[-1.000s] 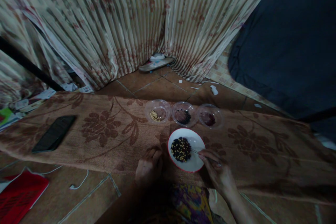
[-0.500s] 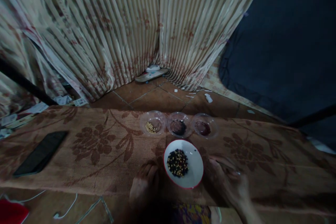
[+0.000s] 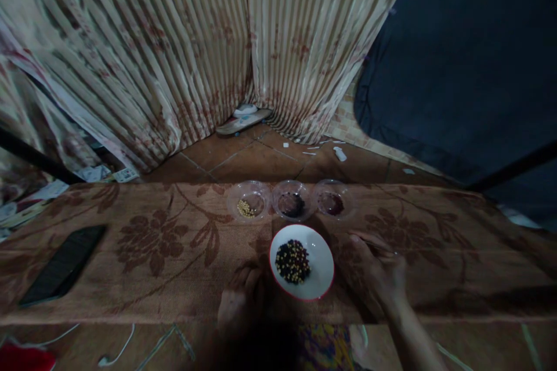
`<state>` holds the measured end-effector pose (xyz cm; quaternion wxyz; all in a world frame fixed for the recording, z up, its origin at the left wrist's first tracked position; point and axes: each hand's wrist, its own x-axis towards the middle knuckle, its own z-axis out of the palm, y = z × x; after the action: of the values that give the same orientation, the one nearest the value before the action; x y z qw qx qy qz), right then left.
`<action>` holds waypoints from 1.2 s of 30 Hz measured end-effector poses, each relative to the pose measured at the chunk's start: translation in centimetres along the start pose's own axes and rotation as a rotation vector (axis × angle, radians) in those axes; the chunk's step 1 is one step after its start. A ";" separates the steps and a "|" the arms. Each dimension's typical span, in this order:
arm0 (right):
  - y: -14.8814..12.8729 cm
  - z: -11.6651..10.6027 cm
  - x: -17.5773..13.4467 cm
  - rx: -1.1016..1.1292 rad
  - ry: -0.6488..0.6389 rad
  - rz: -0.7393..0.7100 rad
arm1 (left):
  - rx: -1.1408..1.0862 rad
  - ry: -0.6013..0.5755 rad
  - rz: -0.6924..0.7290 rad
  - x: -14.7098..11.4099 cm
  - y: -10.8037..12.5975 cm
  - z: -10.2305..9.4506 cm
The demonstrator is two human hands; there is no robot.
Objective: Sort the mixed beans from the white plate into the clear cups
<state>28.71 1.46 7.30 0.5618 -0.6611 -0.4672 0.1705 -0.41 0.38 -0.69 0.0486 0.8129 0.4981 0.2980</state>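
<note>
A white bowl with a red rim (image 3: 321,264) stands on the cloth and holds a mix of dark and yellow beans (image 3: 292,262), heaped to its left side. Left of the bowl, my left hand (image 3: 239,298) rests on the cloth with curled fingers, apart from the rim; nothing shows in it. My right hand (image 3: 383,272) is right of the bowl, fingers closed around a thin tool with a small glint, too dark to name. Behind the bowl stand three clear plastic cups: one with yellow beans (image 3: 246,208), one with black beans (image 3: 296,204), one with dark red beans (image 3: 335,204).
A patterned brown cloth (image 3: 174,295) covers the low table. A dark phone (image 3: 63,264) lies at its left. Beyond the table are a skateboard (image 3: 243,122), striped curtains (image 3: 195,40) and small white scraps (image 3: 339,154) on the tiled floor.
The view has shifted slightly, so the bowl and cups appear a little higher and farther left. My right hand has moved slightly forward beside the bowl. My left hand stays put.
</note>
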 end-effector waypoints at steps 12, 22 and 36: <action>0.9 0.8 -4.6 -0.128 -0.405 0.002 | -0.036 -0.070 -0.034 0.4 0.6 -0.6; 1.0 1.1 -4.3 -0.164 -0.413 -0.067 | -0.018 -0.097 -0.056 -0.1 0.4 -0.2; 1.5 0.9 -4.6 -0.179 -0.418 -0.083 | -0.029 -0.106 -0.066 0.3 0.8 -0.8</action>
<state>26.33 -1.61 4.25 0.3986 -0.6388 -0.6135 0.2381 -0.09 0.07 0.38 0.0967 0.8099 0.5169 0.2599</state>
